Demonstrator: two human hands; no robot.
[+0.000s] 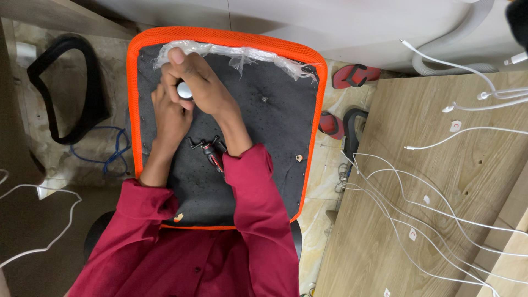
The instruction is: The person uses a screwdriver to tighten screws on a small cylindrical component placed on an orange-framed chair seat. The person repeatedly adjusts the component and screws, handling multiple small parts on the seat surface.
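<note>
An upturned chair seat (275,126), black underneath with an orange mesh rim, lies in front of me. My right hand (201,82) presses down near its far left edge, gripping a small silver round part (185,91) between fingers and thumb. My left hand (169,118) sits just under it, fingers touching the same spot on the black underside. Torn clear plastic wrap (247,55) clings along the far rim. A red-and-black hand tool (212,151) lies on the seat between my forearms, partly hidden by my right sleeve.
A black chair armrest (66,88) and blue cable (115,148) lie on the floor to the left. A wooden table (429,181) with several white cables stands on the right. Red sandals (355,74) rest on the floor beyond the seat.
</note>
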